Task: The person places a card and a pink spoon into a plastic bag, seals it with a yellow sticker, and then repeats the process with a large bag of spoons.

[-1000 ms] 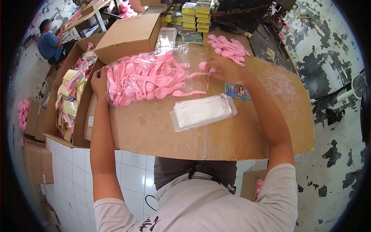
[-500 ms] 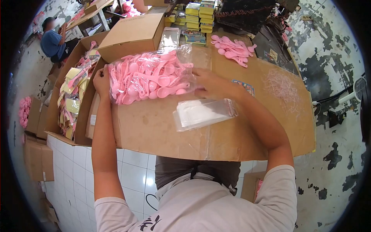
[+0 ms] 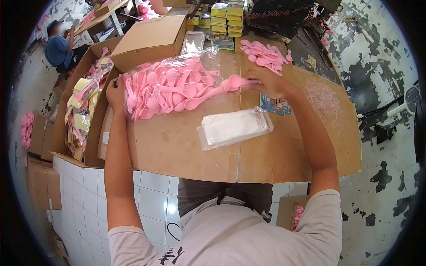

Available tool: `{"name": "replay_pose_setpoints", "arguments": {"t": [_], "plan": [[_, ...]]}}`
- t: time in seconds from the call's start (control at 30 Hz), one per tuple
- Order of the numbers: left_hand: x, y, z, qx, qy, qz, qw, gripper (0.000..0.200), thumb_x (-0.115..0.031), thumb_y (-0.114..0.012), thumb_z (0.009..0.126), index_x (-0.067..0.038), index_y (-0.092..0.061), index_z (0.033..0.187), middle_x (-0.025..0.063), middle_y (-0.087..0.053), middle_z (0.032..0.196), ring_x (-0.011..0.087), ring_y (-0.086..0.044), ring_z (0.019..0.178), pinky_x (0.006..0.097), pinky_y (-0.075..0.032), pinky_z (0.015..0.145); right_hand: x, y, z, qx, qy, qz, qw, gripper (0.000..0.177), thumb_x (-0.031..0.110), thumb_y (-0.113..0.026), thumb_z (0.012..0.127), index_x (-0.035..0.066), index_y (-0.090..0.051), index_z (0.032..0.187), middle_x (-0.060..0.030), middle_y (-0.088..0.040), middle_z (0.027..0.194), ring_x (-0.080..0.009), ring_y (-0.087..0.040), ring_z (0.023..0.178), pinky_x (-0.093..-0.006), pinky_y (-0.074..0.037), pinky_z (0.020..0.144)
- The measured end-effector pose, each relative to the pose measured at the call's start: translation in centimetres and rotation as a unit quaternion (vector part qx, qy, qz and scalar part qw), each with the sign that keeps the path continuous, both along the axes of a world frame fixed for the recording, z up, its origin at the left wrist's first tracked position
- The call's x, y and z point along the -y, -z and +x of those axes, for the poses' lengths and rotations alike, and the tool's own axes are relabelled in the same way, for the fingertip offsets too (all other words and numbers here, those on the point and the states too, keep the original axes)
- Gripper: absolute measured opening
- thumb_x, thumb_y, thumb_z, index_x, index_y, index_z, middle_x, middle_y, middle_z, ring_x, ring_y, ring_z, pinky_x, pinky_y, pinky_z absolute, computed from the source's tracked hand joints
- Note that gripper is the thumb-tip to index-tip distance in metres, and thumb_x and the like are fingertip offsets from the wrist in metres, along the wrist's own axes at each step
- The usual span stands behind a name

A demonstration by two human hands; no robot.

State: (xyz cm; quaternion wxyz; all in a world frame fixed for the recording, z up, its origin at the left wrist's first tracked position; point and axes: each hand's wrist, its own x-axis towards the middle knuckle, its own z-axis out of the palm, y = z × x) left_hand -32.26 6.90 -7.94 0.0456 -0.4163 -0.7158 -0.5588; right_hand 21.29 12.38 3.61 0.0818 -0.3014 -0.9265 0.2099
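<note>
A clear plastic bag (image 3: 159, 91) full of pink measuring spoons lies on the cardboard-covered table. My left hand (image 3: 114, 93) is closed on the bag's left end, its fingers partly hidden. At the bag's right, open end, my right hand (image 3: 270, 83) grips a few pink spoons (image 3: 235, 83) by their handles, and these stretch from the bag's mouth to my fingers. Just below that hand are some printed cards (image 3: 275, 105). Nearer to me rests a stack of clear plastic sleeves (image 3: 235, 127).
Loose pink spoons (image 3: 266, 55) are piled at the back, beside stacks of yellow-edged cards (image 3: 227, 20). A closed carton (image 3: 151, 37) and an open box (image 3: 95, 153) of packed spoons stand left. Plastic strands (image 3: 326, 104) lie right. Another person (image 3: 62, 48) sits far left.
My right hand has moved right and slightly up from the bag's mouth, drawing pink spoons out. More of the printed cards shows now. My left hand stays at the bag's left end.
</note>
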Motion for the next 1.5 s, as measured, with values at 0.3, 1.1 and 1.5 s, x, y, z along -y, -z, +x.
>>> {"name": "replay_pose_setpoints", "arguments": {"t": [0.3,1.1,1.5], "plan": [[0.1,-0.5,0.4,0.003,-0.004,-0.007,1.000,0.046,-0.041,-0.069,0.096,0.005,-0.074,0.098,0.0152,-0.073,0.082,0.0224,-0.066,0.074,0.0359,-0.051,0.073,-2.5,0.6,1.0,-0.129,0.084,0.318,0.935,0.042,0.020,-0.070,0.096,0.003,-0.060,0.133,-0.0155,-0.062,0.127,-0.0331,-0.059,0.115,-0.0383,-0.046,0.100],[0.4,-0.8,0.9,0.029,0.007,-0.001,1.000,0.045,-0.040,-0.070,0.095,0.005,-0.074,0.096,0.0101,-0.072,0.079,0.0163,-0.063,0.072,0.0329,-0.050,0.071,-1.9,-0.5,-1.9,-0.108,0.151,-0.119,0.975,0.033,0.019,-0.071,0.091,0.003,-0.068,0.120,-0.0170,-0.067,0.114,-0.0230,-0.066,0.102,-0.0323,-0.053,0.085],[0.5,-1.2,1.0,0.034,0.026,-0.004,0.999,0.042,-0.036,-0.070,0.098,0.006,-0.074,0.099,0.0091,-0.073,0.083,0.0142,-0.063,0.076,0.0308,-0.051,0.073,-1.9,4.0,-8.4,-0.097,0.042,0.169,0.980,0.025,0.012,-0.071,0.086,0.001,-0.068,0.108,-0.0192,-0.065,0.114,-0.0360,-0.064,0.109,-0.0447,-0.052,0.091]]}}
